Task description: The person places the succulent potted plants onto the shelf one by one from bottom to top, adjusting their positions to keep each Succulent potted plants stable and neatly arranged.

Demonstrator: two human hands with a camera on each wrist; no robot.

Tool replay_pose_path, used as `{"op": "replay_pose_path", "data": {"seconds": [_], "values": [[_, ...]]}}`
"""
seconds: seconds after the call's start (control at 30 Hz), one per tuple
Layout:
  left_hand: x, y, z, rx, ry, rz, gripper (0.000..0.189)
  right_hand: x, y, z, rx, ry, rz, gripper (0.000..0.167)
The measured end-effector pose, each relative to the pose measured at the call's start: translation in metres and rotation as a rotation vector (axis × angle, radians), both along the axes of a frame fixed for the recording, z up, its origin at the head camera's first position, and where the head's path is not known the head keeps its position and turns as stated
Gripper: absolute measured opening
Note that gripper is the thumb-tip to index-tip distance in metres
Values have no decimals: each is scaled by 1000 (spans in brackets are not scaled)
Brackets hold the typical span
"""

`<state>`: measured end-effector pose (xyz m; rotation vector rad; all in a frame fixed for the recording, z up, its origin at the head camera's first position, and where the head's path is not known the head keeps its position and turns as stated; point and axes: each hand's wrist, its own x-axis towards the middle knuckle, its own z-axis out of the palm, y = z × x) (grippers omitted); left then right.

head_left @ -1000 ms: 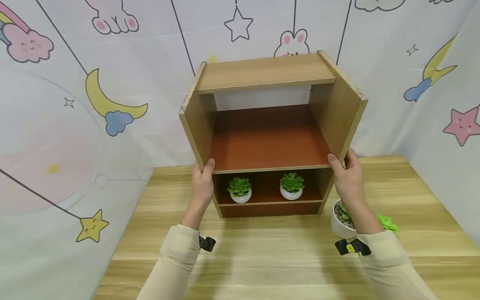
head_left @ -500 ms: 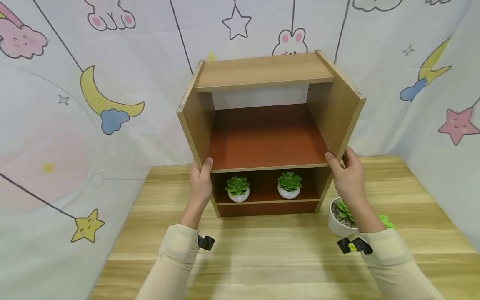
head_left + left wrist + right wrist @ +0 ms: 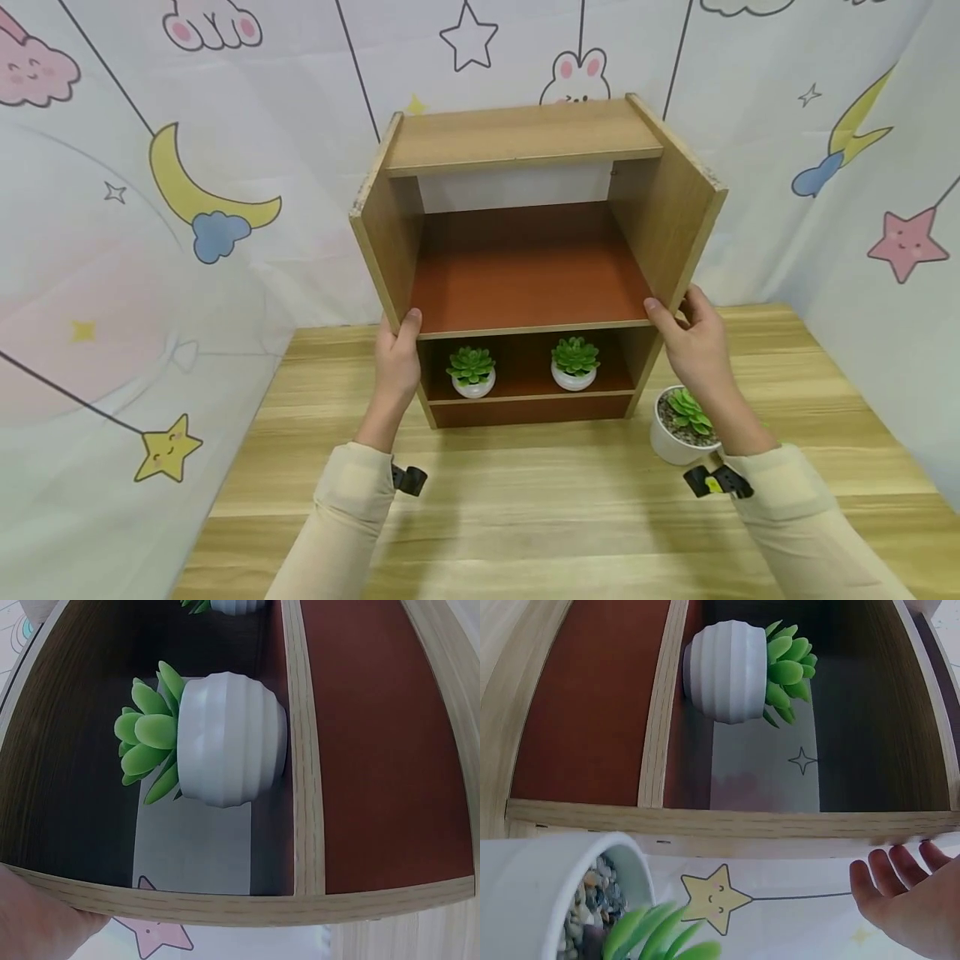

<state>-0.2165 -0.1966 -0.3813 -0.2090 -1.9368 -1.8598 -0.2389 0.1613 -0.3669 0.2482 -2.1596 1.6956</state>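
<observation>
A small wooden shelf unit (image 3: 528,268) with reddish-brown boards stands upright on the table, in front of the patterned backdrop. My left hand (image 3: 396,367) holds its left side panel, thumb on the inner face at the middle board. On the opposite panel my right hand (image 3: 693,350) grips at about the same height, thumb inside and fingers behind. In the lower compartment sit two green succulents in white pots, a left one (image 3: 472,375) and a right one (image 3: 575,367). The wrist views show their ribbed white pots close up, the left pot (image 3: 231,740) and the right pot (image 3: 727,671).
A larger white pot (image 3: 670,446) with pebbles and a green succulent stands right of the shelf, partly behind my right forearm. The wood-grain table (image 3: 525,508) reaches back to the white fabric backdrop (image 3: 315,167) with cartoon prints, which also runs along both sides.
The whole head view has shifted slightly left and up. My right forearm has swung a little rightward, baring more of the pebble pot. Both hands keep their hold on the shelf unit.
</observation>
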Motion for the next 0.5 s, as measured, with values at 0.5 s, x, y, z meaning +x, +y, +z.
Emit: {"op": "replay_pose_path", "data": {"seconds": [0.5], "values": [[0,1,-1,10,-23,26,52,12,1,-13,-62,24,43,55]]}}
